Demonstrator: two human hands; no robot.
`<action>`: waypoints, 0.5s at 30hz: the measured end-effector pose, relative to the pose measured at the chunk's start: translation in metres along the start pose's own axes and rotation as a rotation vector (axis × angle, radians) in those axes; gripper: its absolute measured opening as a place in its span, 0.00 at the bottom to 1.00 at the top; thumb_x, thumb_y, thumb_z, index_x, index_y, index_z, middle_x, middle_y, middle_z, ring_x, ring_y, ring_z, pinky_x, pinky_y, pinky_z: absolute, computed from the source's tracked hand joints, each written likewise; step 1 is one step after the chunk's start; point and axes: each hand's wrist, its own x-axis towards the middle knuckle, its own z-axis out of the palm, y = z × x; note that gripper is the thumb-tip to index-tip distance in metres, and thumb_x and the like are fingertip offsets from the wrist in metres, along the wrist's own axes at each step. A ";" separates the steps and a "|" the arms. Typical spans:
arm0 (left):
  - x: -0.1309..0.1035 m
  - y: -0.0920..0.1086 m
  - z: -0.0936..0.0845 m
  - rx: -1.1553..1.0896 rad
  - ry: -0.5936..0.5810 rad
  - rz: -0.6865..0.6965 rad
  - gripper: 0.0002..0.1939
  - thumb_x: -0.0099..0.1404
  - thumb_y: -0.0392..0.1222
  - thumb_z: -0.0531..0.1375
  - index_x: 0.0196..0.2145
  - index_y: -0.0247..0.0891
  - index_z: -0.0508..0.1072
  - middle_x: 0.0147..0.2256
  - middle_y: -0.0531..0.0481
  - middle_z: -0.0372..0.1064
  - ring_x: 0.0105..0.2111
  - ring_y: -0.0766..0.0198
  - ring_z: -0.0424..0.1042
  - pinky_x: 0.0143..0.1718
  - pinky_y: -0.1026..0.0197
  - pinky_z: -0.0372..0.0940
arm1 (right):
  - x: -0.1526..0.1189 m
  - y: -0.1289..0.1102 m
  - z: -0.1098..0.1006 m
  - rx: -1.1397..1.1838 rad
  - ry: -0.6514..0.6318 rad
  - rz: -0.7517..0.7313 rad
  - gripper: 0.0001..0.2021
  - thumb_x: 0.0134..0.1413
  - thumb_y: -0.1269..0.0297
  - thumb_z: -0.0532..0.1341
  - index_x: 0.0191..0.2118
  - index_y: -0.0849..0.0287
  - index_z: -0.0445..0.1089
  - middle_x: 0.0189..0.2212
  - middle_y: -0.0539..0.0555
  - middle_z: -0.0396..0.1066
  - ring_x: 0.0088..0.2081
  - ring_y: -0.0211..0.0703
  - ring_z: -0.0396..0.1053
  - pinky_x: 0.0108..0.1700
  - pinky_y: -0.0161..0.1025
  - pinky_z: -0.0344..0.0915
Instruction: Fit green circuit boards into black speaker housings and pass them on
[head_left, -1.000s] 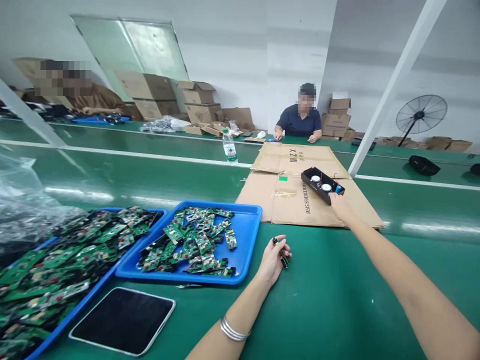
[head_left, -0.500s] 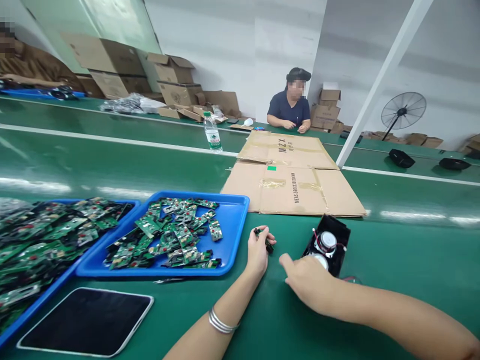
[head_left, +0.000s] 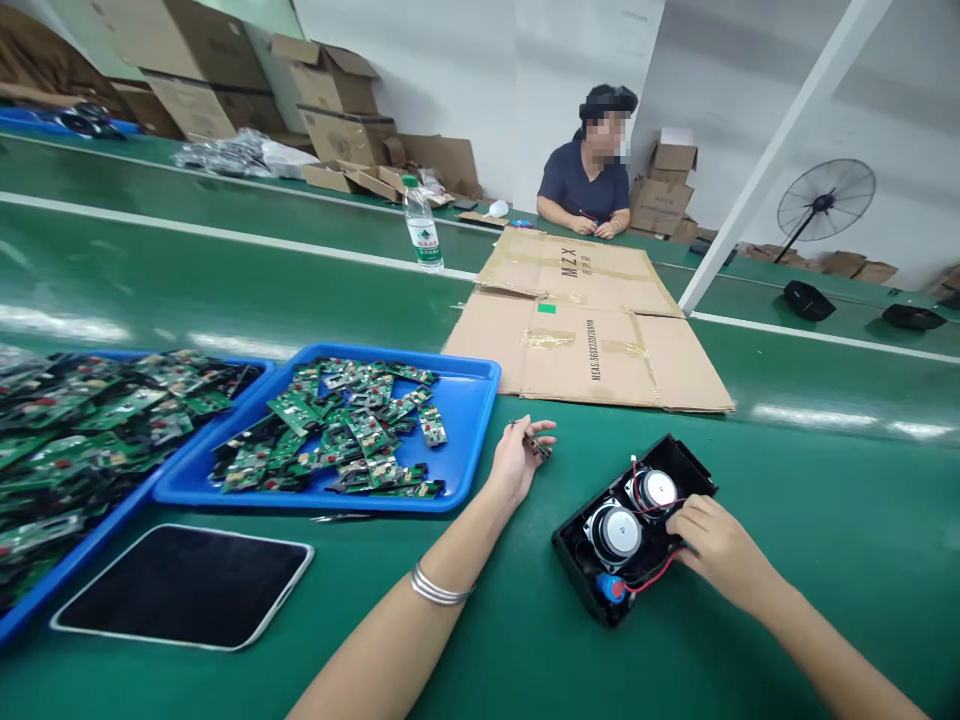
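My left hand [head_left: 517, 462] is closed around a small circuit board [head_left: 537, 447], which shows between its fingers above the green table. On the right, a black speaker box [head_left: 581, 570] lies with its inside facing up. Two round speakers [head_left: 618, 535] with silver backs sit in it, beside a blue cylindrical part [head_left: 610, 587] and red and black wires [head_left: 660, 572]. My right hand [head_left: 712, 545] grips the right edge of this box, thumb by the red wire. Its fingertips are partly hidden.
Left of my hands stands a blue tray [head_left: 480, 430] of circuit boards; a second, fuller blue tray [head_left: 142, 510] adjoins it. A dark tablet [head_left: 184, 585] lies in front. Flattened cardboard [head_left: 592, 350] and a water bottle [head_left: 423, 228] are farther back. Across sits another person [head_left: 585, 180].
The speaker box has turned and come nearer, its inside now showing more fully. My right hand has moved from its near left side to its right edge. My left hand still holds the board.
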 end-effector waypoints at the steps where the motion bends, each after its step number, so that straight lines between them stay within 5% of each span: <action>1: -0.002 0.006 0.003 -0.005 -0.022 -0.021 0.06 0.59 0.39 0.56 0.28 0.37 0.60 0.28 0.49 0.72 0.21 0.69 0.69 0.21 0.66 0.62 | -0.005 -0.002 0.007 -0.029 0.062 0.031 0.09 0.59 0.65 0.54 0.29 0.62 0.66 0.24 0.54 0.66 0.29 0.43 0.61 0.32 0.39 0.57; 7: -0.026 0.040 0.027 0.022 -0.165 -0.067 0.06 0.60 0.36 0.58 0.37 0.35 0.68 0.30 0.49 0.71 0.29 0.65 0.72 0.31 0.61 0.67 | 0.000 -0.030 0.015 -0.178 0.196 0.255 0.14 0.60 0.61 0.53 0.26 0.62 0.67 0.21 0.54 0.65 0.27 0.43 0.62 0.31 0.40 0.59; 12: -0.051 0.054 0.039 0.159 -0.405 -0.124 0.09 0.62 0.40 0.57 0.39 0.34 0.68 0.40 0.42 0.72 0.33 0.62 0.72 0.31 0.61 0.66 | 0.012 -0.041 -0.013 -0.036 0.220 0.146 0.09 0.60 0.71 0.52 0.36 0.61 0.69 0.30 0.53 0.72 0.34 0.42 0.67 0.38 0.41 0.63; 15: -0.059 0.054 0.042 0.169 -0.490 -0.192 0.08 0.62 0.41 0.57 0.37 0.33 0.67 0.36 0.42 0.73 0.32 0.63 0.72 0.30 0.62 0.66 | 0.021 -0.042 -0.032 0.021 0.283 0.125 0.07 0.59 0.72 0.53 0.37 0.60 0.69 0.30 0.53 0.72 0.33 0.41 0.68 0.38 0.41 0.65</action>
